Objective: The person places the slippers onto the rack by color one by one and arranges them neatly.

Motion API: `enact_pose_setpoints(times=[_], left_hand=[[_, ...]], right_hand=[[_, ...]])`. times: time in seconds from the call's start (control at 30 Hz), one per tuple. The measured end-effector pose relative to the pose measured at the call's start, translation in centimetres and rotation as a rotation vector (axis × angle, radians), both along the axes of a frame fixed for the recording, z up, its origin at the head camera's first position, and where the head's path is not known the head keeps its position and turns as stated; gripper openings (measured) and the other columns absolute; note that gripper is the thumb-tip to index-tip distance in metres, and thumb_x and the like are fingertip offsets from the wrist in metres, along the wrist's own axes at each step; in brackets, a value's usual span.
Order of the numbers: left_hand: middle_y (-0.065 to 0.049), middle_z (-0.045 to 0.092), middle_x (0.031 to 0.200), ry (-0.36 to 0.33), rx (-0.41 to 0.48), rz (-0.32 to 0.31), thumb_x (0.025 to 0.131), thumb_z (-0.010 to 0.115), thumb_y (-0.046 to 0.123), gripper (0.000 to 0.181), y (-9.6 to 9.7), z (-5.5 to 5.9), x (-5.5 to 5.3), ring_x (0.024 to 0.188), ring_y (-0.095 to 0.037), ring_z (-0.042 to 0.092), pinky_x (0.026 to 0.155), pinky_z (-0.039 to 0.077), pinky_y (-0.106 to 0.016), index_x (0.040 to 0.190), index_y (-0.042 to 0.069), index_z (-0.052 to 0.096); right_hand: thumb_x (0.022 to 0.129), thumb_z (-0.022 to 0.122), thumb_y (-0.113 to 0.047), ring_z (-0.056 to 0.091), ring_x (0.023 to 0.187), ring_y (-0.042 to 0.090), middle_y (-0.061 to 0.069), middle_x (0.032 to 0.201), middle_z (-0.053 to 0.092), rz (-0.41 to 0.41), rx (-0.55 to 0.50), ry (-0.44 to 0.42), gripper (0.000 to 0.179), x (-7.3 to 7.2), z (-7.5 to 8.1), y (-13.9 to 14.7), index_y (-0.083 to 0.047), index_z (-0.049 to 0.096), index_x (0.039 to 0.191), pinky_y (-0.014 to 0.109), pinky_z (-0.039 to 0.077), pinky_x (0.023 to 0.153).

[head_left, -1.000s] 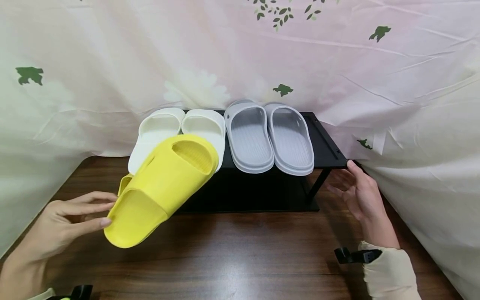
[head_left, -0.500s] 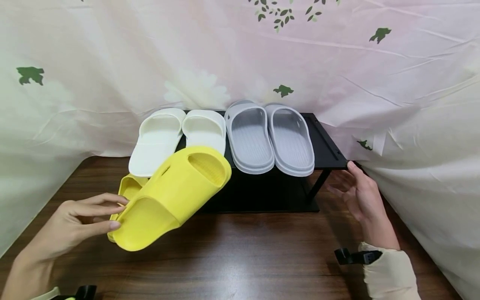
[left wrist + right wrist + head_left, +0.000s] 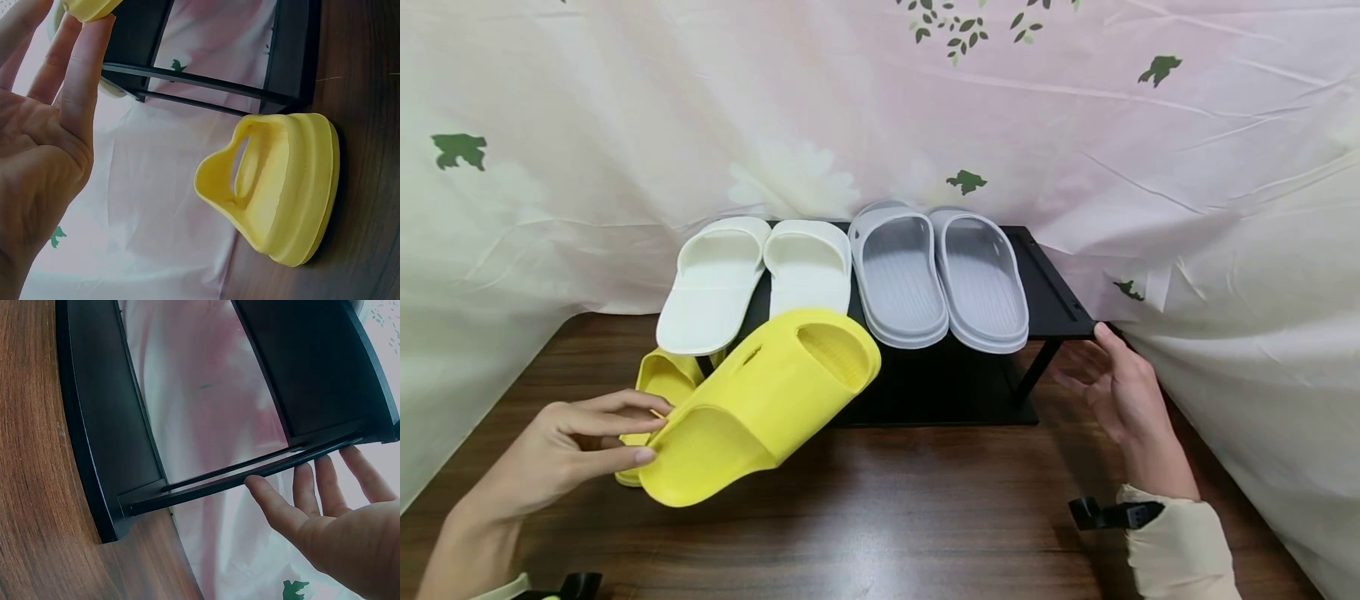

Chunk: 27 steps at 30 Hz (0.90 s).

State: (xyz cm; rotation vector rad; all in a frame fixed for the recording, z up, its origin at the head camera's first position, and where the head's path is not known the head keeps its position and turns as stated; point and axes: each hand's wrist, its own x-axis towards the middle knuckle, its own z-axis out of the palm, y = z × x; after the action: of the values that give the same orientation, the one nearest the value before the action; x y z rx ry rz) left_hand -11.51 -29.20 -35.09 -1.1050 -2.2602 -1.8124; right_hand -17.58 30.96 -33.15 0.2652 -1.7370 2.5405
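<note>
My left hand (image 3: 576, 450) pinches the heel end of a yellow slipper (image 3: 760, 408) between thumb and fingers. The slipper is held aslant in the air before the black two-tier shoe rack (image 3: 1052, 296), its toe pointing up and right. A second yellow slipper (image 3: 287, 187) stands on the table at the rack's left end, partly hidden in the head view behind the held one. My right hand (image 3: 1123, 392) is at the rack's right end; in the right wrist view its fairly straight fingers (image 3: 306, 487) touch the side bar.
White slippers (image 3: 711, 287) and grey slippers (image 3: 902, 279) stand in pairs on the rack's top tier. The lower tier (image 3: 925, 392) lies in shadow. Patterned cloth (image 3: 880, 108) hangs behind and at both sides of the brown wooden table (image 3: 880, 508).
My left hand has moved right and slightly down with the yellow slipper, uncovering more of the white pair and the second yellow slipper. The right hand stays at the rack.
</note>
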Motion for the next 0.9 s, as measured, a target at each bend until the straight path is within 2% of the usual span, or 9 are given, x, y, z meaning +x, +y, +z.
enact_pose_setpoints(times=[0.07, 0.33, 0.9], left_hand=[[-0.010, 0.067, 0.125, -0.010, -0.039, 0.022, 0.079, 0.064, -0.031, 0.041, 0.2, 0.2, 0.1, 0.112, -0.016, 0.063, 0.078, 0.060, -0.026, 0.114, -0.012, 0.071], [-0.011, 0.067, 0.122, -0.015, -0.100, 0.033, 0.080, 0.068, -0.026, 0.037, 0.8, 0.3, -0.1, 0.109, -0.016, 0.065, 0.081, 0.059, -0.026, 0.113, -0.009, 0.073], [-0.011, 0.068, 0.122, -0.037, -0.112, -0.019, 0.080, 0.071, -0.022, 0.036, 1.9, -0.4, -0.6, 0.110, -0.016, 0.063, 0.083, 0.059, -0.026, 0.112, -0.006, 0.075]], right_hand=[[0.108, 0.053, -0.027, 0.068, 0.104, 0.016, 0.002, 0.109, 0.076, 0.003, 0.002, 0.001, 0.028, 0.0, 0.0, 0.0, -0.013, 0.077, 0.111, 0.036, 0.060, 0.087], [0.108, 0.053, -0.027, 0.068, 0.104, 0.017, 0.002, 0.109, 0.076, -0.002, 0.013, -0.003, 0.028, 0.0, 0.0, 0.0, -0.013, 0.076, 0.112, 0.035, 0.060, 0.087], [0.107, 0.055, -0.027, 0.069, 0.102, 0.017, 0.003, 0.108, 0.076, -0.004, -0.018, -0.014, 0.027, 0.0, 0.1, 0.0, -0.012, 0.077, 0.110, 0.037, 0.060, 0.086]])
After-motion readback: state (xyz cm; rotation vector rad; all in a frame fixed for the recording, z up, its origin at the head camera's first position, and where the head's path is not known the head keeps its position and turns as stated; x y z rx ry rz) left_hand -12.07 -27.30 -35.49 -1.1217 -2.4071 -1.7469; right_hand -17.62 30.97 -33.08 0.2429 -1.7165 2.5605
